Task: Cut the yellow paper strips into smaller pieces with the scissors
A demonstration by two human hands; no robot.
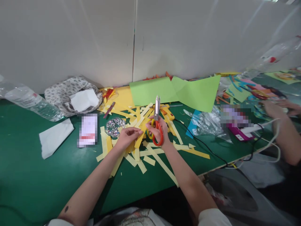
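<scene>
My right hand (165,128) holds a pair of scissors (157,110) with red handles, the blades pointing up and away from me. My left hand (128,137) pinches a darker yellow paper strip (139,140) between thumb and fingers. The strip's upper end reaches toward my right fingertips; whether they also touch it I cannot tell. Beneath both hands lies a loose heap of pale yellow paper strips (162,163). A round clear case of small googly eyes (114,126) sits just left of my left hand. Partly hidden behind the scissors is a yellow glue gun (168,113).
Green card sheets (152,91) lean at the back. On the left are a water bottle (35,100), a patterned cloth bag (70,91), white paper (56,138) and a phone (87,130). At right, a plastic bag (209,122), cables (204,149) and another person's arm (285,135).
</scene>
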